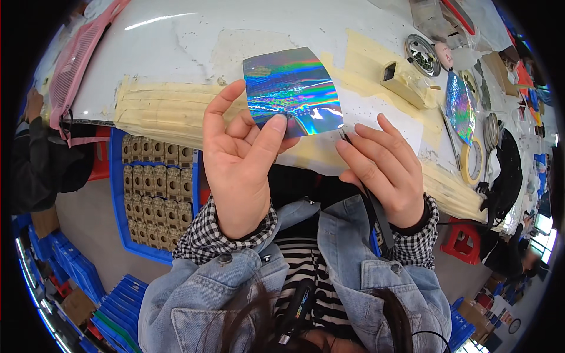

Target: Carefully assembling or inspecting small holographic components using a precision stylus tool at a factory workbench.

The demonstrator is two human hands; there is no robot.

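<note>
My left hand (241,159) is closed on a shiny holographic sheet (294,88), thumb on top and fingers beneath. The sheet is slightly curved and carries rows of small marks, too fine to make out. In my right hand (388,167) is a pair of black tweezers (379,217), its back end slanting down past the palm. The tweezer tips are just off the sheet's lower right corner; whether they touch it or hold a piece, I cannot tell.
A blue tray (120,206) of patterned housings is below the table at left. On the right lie a tape-covered block (407,85), a round metal dish (422,56) of small dark pieces, another holographic sheet (461,109) and a tape roll (471,162). A pink basket (76,70) stands far left.
</note>
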